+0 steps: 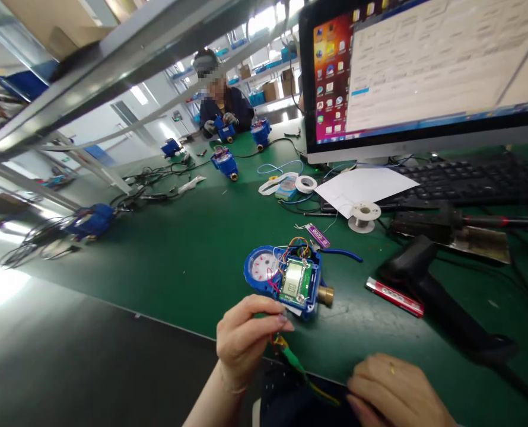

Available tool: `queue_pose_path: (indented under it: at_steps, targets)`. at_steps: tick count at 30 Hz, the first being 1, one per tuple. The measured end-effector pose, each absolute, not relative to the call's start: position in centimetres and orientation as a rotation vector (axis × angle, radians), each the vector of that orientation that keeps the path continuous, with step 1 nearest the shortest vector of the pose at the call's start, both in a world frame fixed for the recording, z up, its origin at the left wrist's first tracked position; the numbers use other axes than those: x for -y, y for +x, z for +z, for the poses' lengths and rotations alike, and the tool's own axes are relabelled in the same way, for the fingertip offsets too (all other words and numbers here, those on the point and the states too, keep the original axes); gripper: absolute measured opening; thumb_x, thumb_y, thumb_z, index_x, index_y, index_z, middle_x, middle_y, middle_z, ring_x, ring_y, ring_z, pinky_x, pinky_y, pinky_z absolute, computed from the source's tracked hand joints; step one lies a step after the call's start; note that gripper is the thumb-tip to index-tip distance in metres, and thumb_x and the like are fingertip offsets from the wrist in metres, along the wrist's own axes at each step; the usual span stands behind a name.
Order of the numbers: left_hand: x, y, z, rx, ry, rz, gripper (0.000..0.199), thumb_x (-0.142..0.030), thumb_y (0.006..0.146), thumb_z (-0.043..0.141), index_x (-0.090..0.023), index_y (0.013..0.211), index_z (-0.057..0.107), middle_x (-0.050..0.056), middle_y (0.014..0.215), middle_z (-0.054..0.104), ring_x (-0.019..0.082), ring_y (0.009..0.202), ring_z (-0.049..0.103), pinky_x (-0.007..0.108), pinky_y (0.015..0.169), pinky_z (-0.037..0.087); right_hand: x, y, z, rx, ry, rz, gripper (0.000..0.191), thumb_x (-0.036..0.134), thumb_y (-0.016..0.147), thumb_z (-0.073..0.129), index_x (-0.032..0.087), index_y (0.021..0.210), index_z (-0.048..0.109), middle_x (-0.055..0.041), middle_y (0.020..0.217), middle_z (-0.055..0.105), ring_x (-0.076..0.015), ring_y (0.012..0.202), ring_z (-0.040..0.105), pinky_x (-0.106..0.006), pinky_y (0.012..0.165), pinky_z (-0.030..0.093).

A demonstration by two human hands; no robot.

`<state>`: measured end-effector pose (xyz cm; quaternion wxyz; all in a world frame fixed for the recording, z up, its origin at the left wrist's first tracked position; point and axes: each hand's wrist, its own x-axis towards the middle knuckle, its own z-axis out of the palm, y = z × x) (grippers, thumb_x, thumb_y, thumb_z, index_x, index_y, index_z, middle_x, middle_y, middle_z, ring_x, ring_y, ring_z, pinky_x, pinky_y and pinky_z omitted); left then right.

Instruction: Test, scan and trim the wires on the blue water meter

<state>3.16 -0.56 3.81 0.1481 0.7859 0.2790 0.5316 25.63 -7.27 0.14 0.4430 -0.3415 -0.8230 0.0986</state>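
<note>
A green tabletop (193, 231) fills most of the view, in a bright workshop with shelving (264, 71) around twelve o'clock. With the view's centre as the dial, a lit monitor (424, 71) stands at two o'clock, a sheet of paper (366, 187) and a dark keyboard (477, 178) below it. More blue meters (224, 163) sit toward eleven o'clock, where a gloved co-worker (226, 107) handles one. A black scanner (437, 296) lies at four o'clock, beside a red-and-white strip (395, 296).

The opened blue meter (308, 276) lies near five o'clock, its display and circuit board face up and its brass fitting (325, 295) toward three. The left hand (253, 335), at six, has thumb and index tips drawn together at the meter's lower edge; a green-sleeved lead (293, 359) hangs just below them. The right hand (393, 388), at five, is loosely curled.

Whether either hand grips anything cannot be told. The bottom edge cuts off the right hand, and the screen's text is blurred.
</note>
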Motion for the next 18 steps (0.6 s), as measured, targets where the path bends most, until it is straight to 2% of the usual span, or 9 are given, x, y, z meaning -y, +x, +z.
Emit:
queue_pose_path:
  at_steps: [3, 7, 13, 18]
  targets:
    - [0.3, 3.0, 2.7, -0.775, 2.397, 1.45, 0.018, -0.004, 0.085, 0.055, -0.012, 0.096, 0.067, 0.007, 0.09, 0.067, 0.015, 0.082, 0.064, 0.026, 0.065, 0.056, 7.0, 26.8, -1.9, 1.982, -0.947, 0.204, 0.014, 0.012, 0.09, 0.046, 0.019, 0.09, 0.059, -0.0019, 0.072, 0.065, -0.0139, 0.064, 0.063, -0.024, 0.062, 0.049]
    - [-0.6, 2.8, 2.2, -0.77, 2.42, 1.449, 0.014, -0.006, 0.086, 0.056, -0.011, 0.093, 0.067, 0.006, 0.085, 0.068, 0.015, 0.082, 0.063, 0.028, 0.066, 0.054, 7.1, 27.4, -3.9, 2.014, -1.013, 0.215, 0.011, 0.014, 0.092, 0.048, 0.017, 0.091, 0.059, -0.0015, 0.074, 0.065, -0.0125, 0.067, 0.062, -0.023, 0.068, 0.048]
    - [-1.6, 2.9, 2.5, -0.728, 2.417, 1.438, 0.007, -0.009, 0.084, 0.06, -0.008, 0.087, 0.067, 0.007, 0.084, 0.069, 0.014, 0.079, 0.063, 0.026, 0.065, 0.054, 6.2, 27.3, -3.7, 2.039, -1.068, 0.191, 0.017, 0.018, 0.096, 0.042, 0.019, 0.088, 0.057, 0.0, 0.075, 0.066, -0.0113, 0.068, 0.064, -0.021, 0.064, 0.047]
    - [-1.6, 2.8, 2.7, -0.733, 2.412, 1.372, 0.007, -0.01, 0.085, 0.06, -0.009, 0.087, 0.067, 0.006, 0.084, 0.068, 0.014, 0.08, 0.063, 0.026, 0.067, 0.054, 5.9, 27.2, -3.8, 2.058, -1.095, 0.192, 0.017, 0.019, 0.097, 0.042, 0.019, 0.09, 0.057, 0.0002, 0.076, 0.066, -0.0101, 0.069, 0.064, -0.02, 0.069, 0.047]
